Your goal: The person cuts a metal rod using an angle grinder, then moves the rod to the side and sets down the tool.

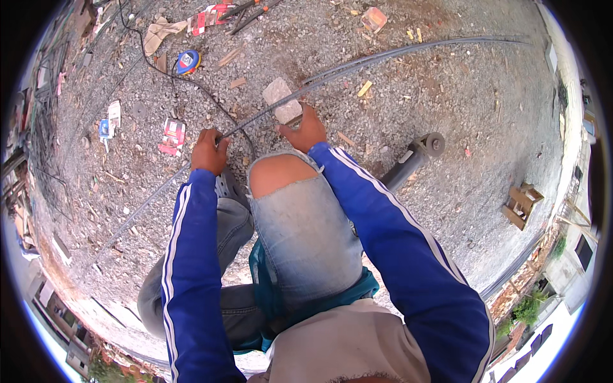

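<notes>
Left hand: the left hand [211, 152] has its fingers curled shut around the metal rods [373, 59], near where a black cord [221, 107] crosses them.
Right hand: the right hand [306, 131] has thumb and fingers clamped on the near edge of a grey block [277, 90].
Rods: they run through the left fingers, pass over the block just ahead of the right fingers, then curve away to the far right.
Done so far: the rods appear laid across the block, with one hand on each.
Left over: no finished change to the rods can be made out; a grinder [408, 163] lies on the gravel [472, 96] to the right of the right fingers, in neither hand.
Cardboard box: a brown cardboard box [522, 205] sits open, far to the right of the right fingers; its contents cannot be told.
Plastic tub: a pinkish plastic tub [374, 20] lies well beyond the right fingers; what it holds is too small to tell.
Packet: a red and white packet [172, 136] lies left of the left fingers, its inside not visible.
Tape measure: a blue tape measure [188, 62] lies beyond the left fingers.
</notes>
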A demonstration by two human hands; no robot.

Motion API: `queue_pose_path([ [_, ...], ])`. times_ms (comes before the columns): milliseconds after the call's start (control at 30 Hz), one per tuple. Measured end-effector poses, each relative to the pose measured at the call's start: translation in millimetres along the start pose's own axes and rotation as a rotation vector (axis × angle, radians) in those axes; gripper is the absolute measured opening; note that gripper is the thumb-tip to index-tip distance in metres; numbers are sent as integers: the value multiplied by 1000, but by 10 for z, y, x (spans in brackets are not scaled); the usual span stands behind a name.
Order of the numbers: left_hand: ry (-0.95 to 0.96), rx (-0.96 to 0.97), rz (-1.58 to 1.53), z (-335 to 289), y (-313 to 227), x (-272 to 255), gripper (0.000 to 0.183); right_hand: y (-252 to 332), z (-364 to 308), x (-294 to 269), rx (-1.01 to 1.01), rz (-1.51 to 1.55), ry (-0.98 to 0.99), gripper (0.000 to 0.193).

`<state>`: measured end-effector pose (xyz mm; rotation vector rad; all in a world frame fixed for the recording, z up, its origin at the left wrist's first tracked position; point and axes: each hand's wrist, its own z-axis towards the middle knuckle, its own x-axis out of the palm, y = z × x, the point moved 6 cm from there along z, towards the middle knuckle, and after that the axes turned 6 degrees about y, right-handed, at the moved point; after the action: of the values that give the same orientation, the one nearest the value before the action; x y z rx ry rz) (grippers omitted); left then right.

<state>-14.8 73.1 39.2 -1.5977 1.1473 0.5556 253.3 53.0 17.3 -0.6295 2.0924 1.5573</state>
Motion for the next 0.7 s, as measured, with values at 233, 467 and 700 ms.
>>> queue_pose_path([
  [233, -36, 55, -35, 30, 4, -45, 21, -218, -67, 289, 165, 226, 96, 73],
  [467, -6, -46, -44, -85, 50, 131, 20, -364, -192, 179, -72, -147, -213, 73],
  [700, -32, -69, -21, -182, -17, 146, 24, -256, -279, 130, 83, -126, -34, 81],
])
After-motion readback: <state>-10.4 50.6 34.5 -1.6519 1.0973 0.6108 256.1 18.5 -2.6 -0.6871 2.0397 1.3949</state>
